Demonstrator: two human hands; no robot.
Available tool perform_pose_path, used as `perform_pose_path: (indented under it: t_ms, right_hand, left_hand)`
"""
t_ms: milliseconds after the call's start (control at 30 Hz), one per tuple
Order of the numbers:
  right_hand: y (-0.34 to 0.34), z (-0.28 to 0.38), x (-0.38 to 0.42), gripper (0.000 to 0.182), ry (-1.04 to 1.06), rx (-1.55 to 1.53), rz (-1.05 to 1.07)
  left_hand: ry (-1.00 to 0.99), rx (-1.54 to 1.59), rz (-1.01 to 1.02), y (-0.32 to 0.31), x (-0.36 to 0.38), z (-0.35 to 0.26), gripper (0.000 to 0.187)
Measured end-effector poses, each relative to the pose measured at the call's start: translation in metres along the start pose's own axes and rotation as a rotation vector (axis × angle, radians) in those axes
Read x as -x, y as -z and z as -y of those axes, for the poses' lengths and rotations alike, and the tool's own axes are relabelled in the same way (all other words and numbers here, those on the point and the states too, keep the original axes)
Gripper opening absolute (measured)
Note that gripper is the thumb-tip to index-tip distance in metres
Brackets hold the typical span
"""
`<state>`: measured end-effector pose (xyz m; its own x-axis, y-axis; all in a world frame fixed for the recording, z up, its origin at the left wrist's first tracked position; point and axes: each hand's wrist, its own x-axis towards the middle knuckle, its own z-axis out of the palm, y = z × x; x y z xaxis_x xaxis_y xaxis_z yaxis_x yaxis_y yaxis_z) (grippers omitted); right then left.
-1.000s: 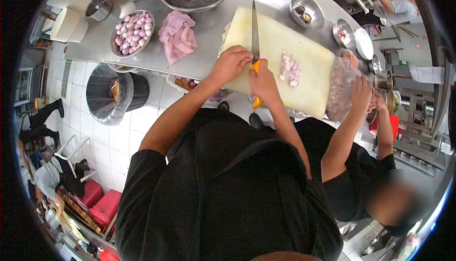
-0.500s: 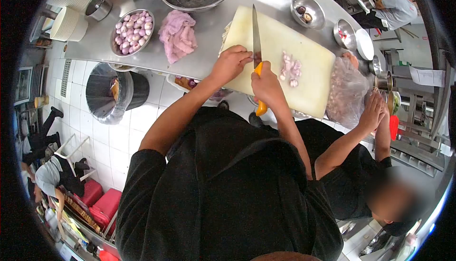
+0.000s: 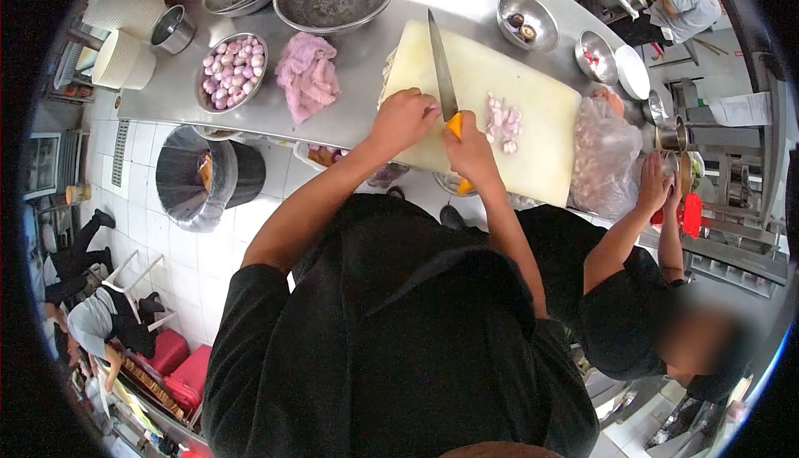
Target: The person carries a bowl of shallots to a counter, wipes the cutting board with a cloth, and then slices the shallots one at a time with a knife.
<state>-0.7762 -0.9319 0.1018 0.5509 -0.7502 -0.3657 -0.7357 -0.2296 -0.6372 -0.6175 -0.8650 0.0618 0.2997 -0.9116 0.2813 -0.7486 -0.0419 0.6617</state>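
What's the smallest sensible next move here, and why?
Probably draw the left hand back slightly before any cut: its fingertips sit close beside the blade of the knife, whose yellow handle the right hand grips.

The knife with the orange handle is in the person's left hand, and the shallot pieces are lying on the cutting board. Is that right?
Not quite: the head view shows the knife in the right hand, not the left hand. Its handle is orange, and the shallot pieces are lying on the cutting board, just as you said.
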Motion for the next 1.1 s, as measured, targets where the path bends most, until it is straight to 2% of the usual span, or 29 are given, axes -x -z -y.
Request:
perform_pose_path:
  t_ms: [167, 267, 467, 567, 667, 767, 867, 967, 1100]
  right_hand:
    - [0.007, 0.007, 0.013, 0.04, 0.07, 0.079, -0.045]
    - [0.009, 0.01, 0.018, 0.041, 0.087, 0.074, -0.054]
    - [0.0, 0.001, 0.011, 0.042, 0.084, 0.037, -0.024]
    - [-0.005, -0.001, 0.009, 0.04, 0.092, 0.038, -0.036]
    - [-0.003, 0.002, 0.011, 0.039, 0.089, 0.06, -0.045]
    - [0.002, 0.003, 0.012, 0.038, 0.087, 0.079, -0.034]
    - [0.004, -0.003, 0.01, 0.039, 0.072, 0.043, -0.018]
    - [-0.003, -0.01, 0.007, 0.039, 0.081, 0.005, -0.022]
    - [-0.007, -0.013, 0.002, 0.04, 0.086, -0.009, -0.039]
  left_hand:
    - [0.067, -0.047, 0.0, -0.001, -0.007, -0.006, 0.026]
    - [0.087, 0.01, -0.085, -0.007, -0.001, -0.007, 0.027]
    - [-0.141, 0.078, -0.115, -0.004, 0.004, 0.002, 0.023]
    - [-0.16, 0.108, -0.1, -0.008, 0.005, 0.005, 0.02]
    - [-0.016, 0.123, 0.011, -0.004, 0.006, -0.001, 0.017]
    - [0.101, 0.087, 0.033, -0.006, 0.007, -0.005, 0.019]
    - [-0.048, 0.175, -0.195, -0.006, 0.007, -0.015, 0.023]
    - [-0.192, 0.191, -0.102, -0.009, 0.003, -0.002, 0.028]
    - [-0.105, 0.167, -0.12, -0.016, 0.002, 0.003, 0.028]
